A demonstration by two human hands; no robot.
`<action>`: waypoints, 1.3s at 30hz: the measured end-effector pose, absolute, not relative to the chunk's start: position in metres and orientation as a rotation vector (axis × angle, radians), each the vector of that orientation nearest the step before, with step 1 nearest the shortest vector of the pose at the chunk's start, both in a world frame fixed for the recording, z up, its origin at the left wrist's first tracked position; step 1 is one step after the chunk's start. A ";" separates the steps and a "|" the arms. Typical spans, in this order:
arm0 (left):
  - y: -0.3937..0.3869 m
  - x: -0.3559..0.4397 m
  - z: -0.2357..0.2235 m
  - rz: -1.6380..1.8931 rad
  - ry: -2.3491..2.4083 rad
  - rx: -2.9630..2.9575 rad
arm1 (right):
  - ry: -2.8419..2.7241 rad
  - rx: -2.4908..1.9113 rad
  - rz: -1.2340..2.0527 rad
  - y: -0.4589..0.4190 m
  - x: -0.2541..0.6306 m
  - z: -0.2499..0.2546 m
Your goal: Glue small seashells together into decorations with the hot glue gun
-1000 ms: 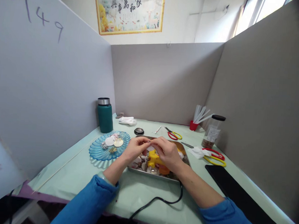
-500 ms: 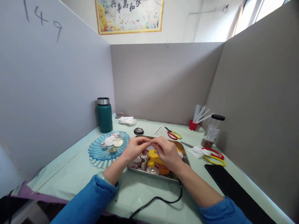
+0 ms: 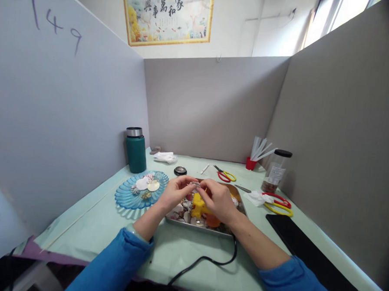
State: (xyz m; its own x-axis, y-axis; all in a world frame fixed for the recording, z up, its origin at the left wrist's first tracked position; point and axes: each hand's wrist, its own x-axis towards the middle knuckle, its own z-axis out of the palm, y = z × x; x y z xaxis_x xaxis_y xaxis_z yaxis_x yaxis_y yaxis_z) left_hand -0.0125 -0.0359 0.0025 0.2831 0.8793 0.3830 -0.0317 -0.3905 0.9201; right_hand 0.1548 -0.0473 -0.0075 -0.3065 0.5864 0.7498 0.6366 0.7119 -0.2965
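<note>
Above the tray, my left hand (image 3: pixel 175 193) pinches a small, pale, shiny piece (image 3: pixel 195 183) between thumb and fingers; its exact kind is too small to make out. My right hand (image 3: pixel 220 201) meets it from the other side, its thumb and fingertips closed at the same piece. Below lies a metal tray (image 3: pixel 198 228) with shells and other small bits in it. A yellow glue gun (image 3: pixel 198 206) with an orange part rests in this tray, half covered by my right hand. Its black cord (image 3: pixel 204 258) runs over the front edge.
Left of the tray are a blue scalloped plate (image 3: pixel 122 196) with shells and a green bottle (image 3: pixel 136 155). Behind stand a round lid (image 3: pixel 180 171) and red-yellow scissors (image 3: pixel 224 176). To the right are tweezers (image 3: pixel 243 189), a jar (image 3: pixel 275 173), more scissors (image 3: pixel 279 206) and a black mat (image 3: pixel 309 253).
The fingertips have moved slightly apart, and more of the small pale piece shows between them. The forearms and the things on the table stay where they were.
</note>
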 end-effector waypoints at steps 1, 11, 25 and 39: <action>-0.036 -0.012 0.003 1.253 0.784 1.636 | -1.998 -0.936 -0.068 -0.047 0.155 -0.007; -0.031 -0.016 -0.002 1.278 0.841 1.689 | -1.956 -0.909 -0.029 -0.051 0.155 -0.005; -0.035 -0.015 0.002 1.238 0.762 1.622 | -1.980 -0.909 -0.057 -0.050 0.155 -0.006; -0.036 -0.015 -0.004 1.462 0.990 2.030 | -2.000 -1.029 -0.237 -0.048 0.155 -0.008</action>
